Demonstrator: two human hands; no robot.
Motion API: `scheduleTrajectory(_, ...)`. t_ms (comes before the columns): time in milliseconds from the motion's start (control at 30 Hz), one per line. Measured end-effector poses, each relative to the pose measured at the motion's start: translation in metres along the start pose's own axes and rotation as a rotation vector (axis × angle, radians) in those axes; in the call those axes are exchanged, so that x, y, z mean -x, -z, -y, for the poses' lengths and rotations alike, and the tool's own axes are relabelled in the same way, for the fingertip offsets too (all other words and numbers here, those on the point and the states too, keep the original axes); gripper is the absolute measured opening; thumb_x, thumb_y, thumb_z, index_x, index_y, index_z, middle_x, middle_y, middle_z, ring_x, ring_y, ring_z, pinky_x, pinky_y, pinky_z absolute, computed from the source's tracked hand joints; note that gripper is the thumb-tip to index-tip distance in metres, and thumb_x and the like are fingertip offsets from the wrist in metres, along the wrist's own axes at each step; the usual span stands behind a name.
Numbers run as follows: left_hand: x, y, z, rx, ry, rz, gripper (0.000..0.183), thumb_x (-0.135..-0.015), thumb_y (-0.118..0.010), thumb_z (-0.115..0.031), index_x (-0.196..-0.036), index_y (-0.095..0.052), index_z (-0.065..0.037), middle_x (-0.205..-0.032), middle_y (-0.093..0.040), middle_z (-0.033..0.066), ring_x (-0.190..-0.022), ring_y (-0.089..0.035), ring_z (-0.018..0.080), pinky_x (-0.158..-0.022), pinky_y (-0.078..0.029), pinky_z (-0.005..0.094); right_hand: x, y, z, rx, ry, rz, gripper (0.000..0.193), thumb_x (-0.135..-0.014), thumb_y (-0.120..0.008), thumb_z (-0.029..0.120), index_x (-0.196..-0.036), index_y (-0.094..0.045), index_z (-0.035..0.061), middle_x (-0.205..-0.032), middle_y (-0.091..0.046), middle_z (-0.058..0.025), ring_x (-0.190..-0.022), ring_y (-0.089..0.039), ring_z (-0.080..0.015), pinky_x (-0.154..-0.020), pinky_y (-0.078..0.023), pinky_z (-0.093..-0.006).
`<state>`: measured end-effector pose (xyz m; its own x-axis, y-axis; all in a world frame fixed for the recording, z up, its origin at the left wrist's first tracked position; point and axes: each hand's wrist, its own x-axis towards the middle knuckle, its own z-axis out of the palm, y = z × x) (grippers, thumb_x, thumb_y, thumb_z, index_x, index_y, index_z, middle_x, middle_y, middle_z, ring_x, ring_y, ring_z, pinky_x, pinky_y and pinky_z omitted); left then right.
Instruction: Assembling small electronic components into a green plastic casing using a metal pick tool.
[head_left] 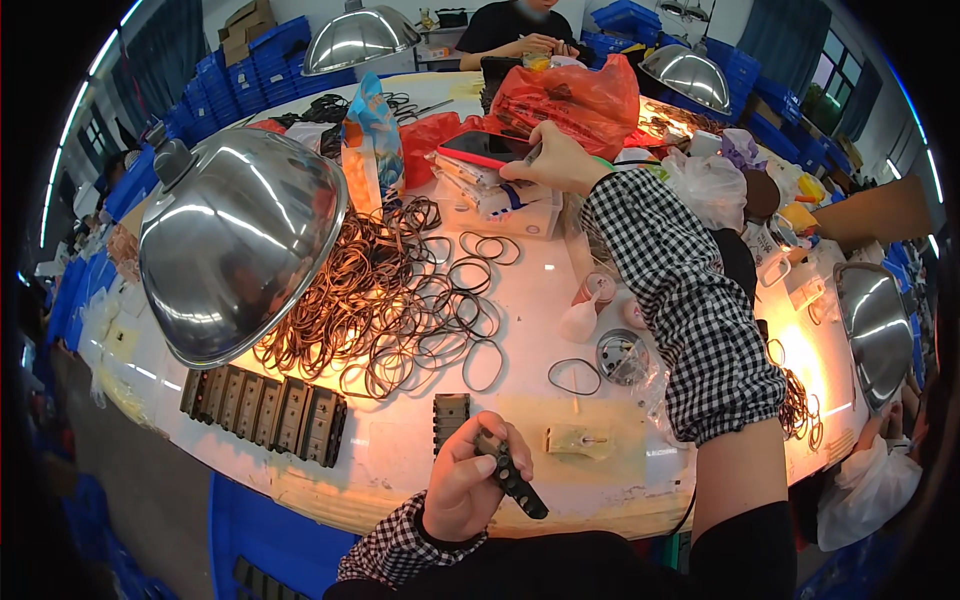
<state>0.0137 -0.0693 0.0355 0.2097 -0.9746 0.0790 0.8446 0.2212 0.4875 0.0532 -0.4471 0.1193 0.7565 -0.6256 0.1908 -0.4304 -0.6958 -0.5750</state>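
Note:
Near the table's front edge, my left hand [460,492] is closed around a dark green moulded strip [520,490] with round holes along it. My right arm reaches far forward. At its end my right hand [562,163] grips the right end of a phone [484,148] in a red case, over a clear plastic box [530,222] filled with small packets. Just beyond my left hand lies a dark ridged block [450,412]. A row of similar dark green blocks [262,414] stands to the left. Between them and the box spreads a heap of thin black rubber rings [345,290].
A large metal lamp shade [235,240] overhangs the left side; another shade [873,330] is at the right. Red plastic bags [575,100] sit behind the phone. A small yellowish fixture [580,440] rests right of my left hand. Another person [515,35] sits across the table.

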Motion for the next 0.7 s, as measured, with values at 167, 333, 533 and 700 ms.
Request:
scheduleTrajectory(167, 0.001, 0.000, -0.002, -0.005, -0.005, -0.013, 0.028, -0.083, -0.063, -0.018, -0.104, -0.048, -0.008, -0.089, -0.055, 0.0096, -0.086, -0.055, 0.0226, -0.079, -0.044, 0.0341, 0.025, 0.021, 0.012, -0.062, 0.008, -0.078, 0.079, -0.064, -0.081, 0.043, -0.114, -0.044, -0.0060, -0.099, -0.061, -0.0200, -0.091, -0.062, -0.0258, -0.079, -0.050, -0.0314)
scheduleTrajectory(333, 0.001, -0.003, -0.003, -0.044, -0.006, -0.049, 0.029, -0.082, -0.063, -0.020, -0.103, -0.047, -0.009, -0.086, -0.054, 0.0089, -0.079, -0.052, 0.0217, -0.075, -0.041, 0.0345, 0.095, 0.059, 0.010, 0.001, 0.049, -0.238, 0.060, -0.068, -0.082, 0.034, -0.106, -0.045, 0.0047, -0.093, -0.055, -0.0077, -0.084, -0.054, -0.0155, -0.072, -0.045, -0.0286)
scheduleTrajectory(533, 0.003, -0.008, -0.002, -0.053, 0.025, -0.045, 0.029, -0.081, -0.062, -0.020, -0.102, -0.046, -0.009, -0.084, -0.053, 0.0083, -0.075, -0.051, 0.0214, -0.072, -0.040, 0.0345, 0.242, 0.116, 0.011, -0.504, 0.190, -0.332, 0.066, -0.073, -0.080, 0.034, -0.113, -0.037, 0.0045, -0.120, -0.049, -0.0112, -0.115, -0.047, -0.0179, -0.100, -0.036, -0.0302)
scheduleTrajectory(700, 0.003, -0.010, -0.001, -0.047, 0.053, -0.023, 0.029, -0.081, -0.061, -0.021, -0.103, -0.046, -0.008, -0.084, -0.053, 0.0081, -0.076, -0.051, 0.0213, -0.072, -0.040, 0.0344, 0.346, 0.118, 0.009, -0.940, 0.428, -0.120, 0.056, -0.083, -0.070, 0.044, -0.111, -0.042, 0.0040, -0.127, -0.043, -0.0172, -0.114, -0.048, -0.0217, -0.092, -0.041, -0.0294)
